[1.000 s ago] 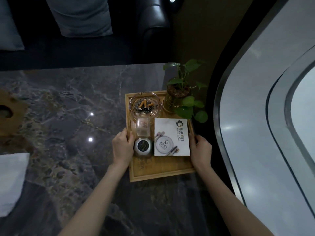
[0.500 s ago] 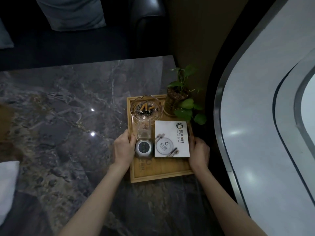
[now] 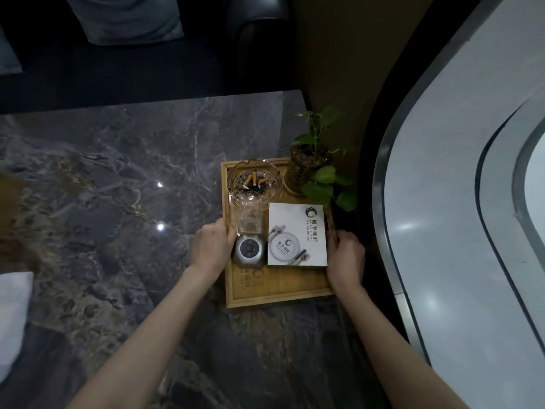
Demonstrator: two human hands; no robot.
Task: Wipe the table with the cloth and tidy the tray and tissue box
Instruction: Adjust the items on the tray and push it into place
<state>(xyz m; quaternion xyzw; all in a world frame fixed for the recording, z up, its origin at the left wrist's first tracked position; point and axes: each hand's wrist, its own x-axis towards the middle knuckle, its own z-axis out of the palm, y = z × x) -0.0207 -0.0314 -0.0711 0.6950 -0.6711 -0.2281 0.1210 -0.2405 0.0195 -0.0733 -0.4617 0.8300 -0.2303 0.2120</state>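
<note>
A square wooden tray (image 3: 277,293) lies on the dark marble table (image 3: 118,187), close to its right edge. My left hand (image 3: 211,247) grips the tray's left rim and my right hand (image 3: 348,259) grips its right rim. On the tray stand a glass ashtray (image 3: 255,183) with cigarette butts, a potted green plant (image 3: 312,163), a small clear glass holder (image 3: 250,221), a round metal call bell (image 3: 249,249) and a white printed card (image 3: 298,234). A white cloth (image 3: 13,314) lies at the table's left edge. The tissue box is mostly out of frame at the left.
A dark sofa with grey cushions (image 3: 126,19) stands behind the table. A curved pale wall with a metal trim (image 3: 386,231) runs along the right side, just past the table's edge.
The view has shifted right, so the wooden tissue box has slipped almost out of sight at left. Both hands keep their grip on the tray, which sits nearer the table's right edge.
</note>
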